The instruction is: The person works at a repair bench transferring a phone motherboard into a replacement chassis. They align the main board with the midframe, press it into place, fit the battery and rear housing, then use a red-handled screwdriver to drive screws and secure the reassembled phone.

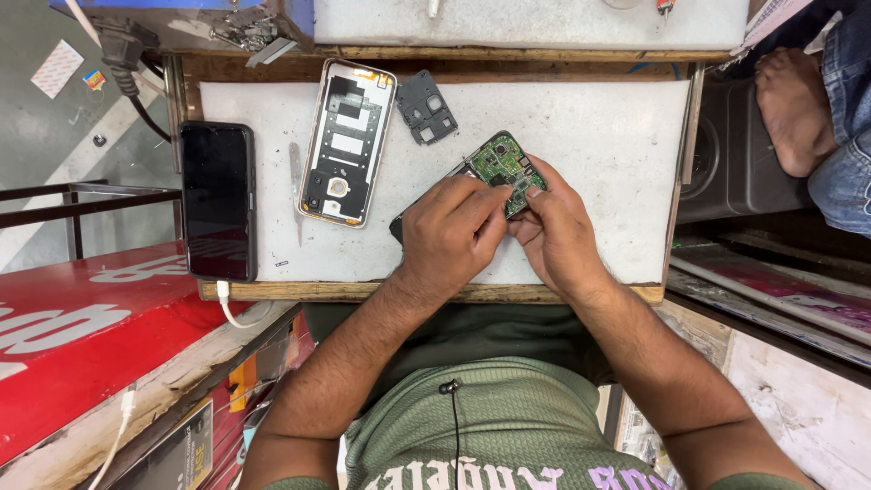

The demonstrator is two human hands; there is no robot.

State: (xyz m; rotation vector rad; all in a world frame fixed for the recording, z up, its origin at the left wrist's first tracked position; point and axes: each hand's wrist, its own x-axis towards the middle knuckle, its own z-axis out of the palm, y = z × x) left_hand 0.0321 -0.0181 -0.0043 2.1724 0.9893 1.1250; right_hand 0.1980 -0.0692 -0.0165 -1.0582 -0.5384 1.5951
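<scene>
A: Hands?
B: Left hand (451, 231) and right hand (555, 234) both pinch one opened phone (502, 167) — green board up, mid-desk.
A: Others?
B: One back shell (348, 141), one camera cover (426, 107), one black phone (218, 200) at the desk's (599, 136) left edge.

Mat (599, 136) right half bare — back cover (348, 141), black phone (218, 200) crowd left.

A phone repair workshop is being shown by an opened phone (494, 177), a back cover (347, 141) and a worn bench (581, 127).
</scene>
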